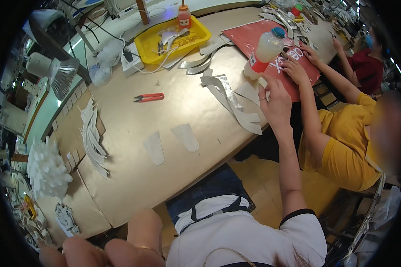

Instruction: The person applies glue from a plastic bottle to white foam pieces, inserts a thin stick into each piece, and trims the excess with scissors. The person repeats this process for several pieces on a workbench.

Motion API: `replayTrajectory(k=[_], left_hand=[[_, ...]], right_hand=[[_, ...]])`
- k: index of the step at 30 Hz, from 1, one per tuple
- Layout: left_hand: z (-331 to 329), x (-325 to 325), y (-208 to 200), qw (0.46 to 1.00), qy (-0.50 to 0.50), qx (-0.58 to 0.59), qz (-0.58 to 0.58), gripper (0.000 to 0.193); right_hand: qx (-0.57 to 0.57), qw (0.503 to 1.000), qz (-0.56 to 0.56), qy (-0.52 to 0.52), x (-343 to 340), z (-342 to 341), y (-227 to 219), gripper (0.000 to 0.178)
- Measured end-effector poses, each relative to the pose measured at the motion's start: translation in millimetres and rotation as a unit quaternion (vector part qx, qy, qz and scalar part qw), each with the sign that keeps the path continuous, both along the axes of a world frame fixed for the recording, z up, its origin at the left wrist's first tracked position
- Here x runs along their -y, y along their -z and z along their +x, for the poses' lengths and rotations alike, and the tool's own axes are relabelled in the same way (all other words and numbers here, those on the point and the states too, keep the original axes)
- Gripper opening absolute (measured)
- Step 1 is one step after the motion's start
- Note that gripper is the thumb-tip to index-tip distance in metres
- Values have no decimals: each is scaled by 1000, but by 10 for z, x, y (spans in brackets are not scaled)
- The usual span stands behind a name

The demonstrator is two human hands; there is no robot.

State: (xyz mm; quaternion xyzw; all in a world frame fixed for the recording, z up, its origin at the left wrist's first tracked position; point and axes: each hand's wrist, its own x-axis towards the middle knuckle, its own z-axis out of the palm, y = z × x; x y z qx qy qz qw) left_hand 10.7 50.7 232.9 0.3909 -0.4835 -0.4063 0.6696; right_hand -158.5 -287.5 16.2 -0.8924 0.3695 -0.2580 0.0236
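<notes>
My right hand [275, 101] reaches to the table's right side with loosely bent fingers apart, and I see nothing gripped in it. It is beside a pale flat piece [248, 92] and just in front of a plastic bottle [268, 46] of cloudy liquid with a blue cap. Curved grey-white strips [229, 104] lie to its left. Close to the camera at the lower left, my left hand [82, 253] is raised, blurred and cut off by the edge; its fingertips are hidden. Two pale tapered pieces [154, 147] and red-handled thread snips [149, 97] rest mid-table.
A yellow tray [205, 33] with small items stands at the back, with an orange bottle [184, 18] behind it. Narrow white strips [91, 138] and a lamp [53, 69] are left. A co-worker in yellow [338, 147] has both hands on a red sheet [294, 84].
</notes>
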Motion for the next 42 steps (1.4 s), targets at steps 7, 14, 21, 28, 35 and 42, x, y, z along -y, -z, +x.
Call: replayTrajectory(k=[7,14,21,28,35,42], left_hand=[[-325,-78,489,899,-292,27,-326,26],[171,404,2162,838,-363,357,197,43],[33,794,2984,732,-327,487,347,52],[65,948,2903,901,-303,241,197,21],[-171,942,2586,922,-160,-247,253,20],[-228,801,2361,899,-121,-304,290,29]], right_hand=[[-382,791,-478,-1,652,367,9,51],[-571,682,-455,32,1264,752,-96,43],[-368,902,-222,24,985,255,-773,48],[120,956,269,2,188,-384,-832,57],[525,638,536,-171,-627,-353,-327,79],[548,618,548,-129,-778,-138,-203,73]])
